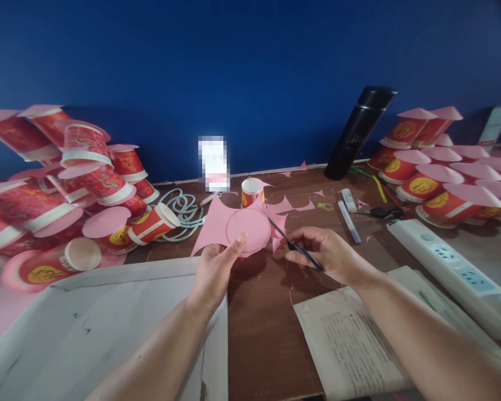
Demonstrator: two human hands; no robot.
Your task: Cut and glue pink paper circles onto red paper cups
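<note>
Pink paper [211,223] with a round outline on it is pinched in my left hand [217,264], the thumb lying on the circle's lower edge. My right hand [321,250] grips dark scissors [303,253], whose blades run up along the right side of the circle. Part of the scissors is hidden by my fingers. Just behind the paper stands a red and white paper cup [253,192], upright. Pink offcuts [288,206] lie around it on the brown table [267,323].
Red cups with pink discs are piled at left [92,184] and right [434,172]. A black flask [361,131] leans on the blue wall. Also here are a lit phone [214,161], a coiled cable [179,209], a marker [349,221], a power strip [451,264] and a white board [129,328].
</note>
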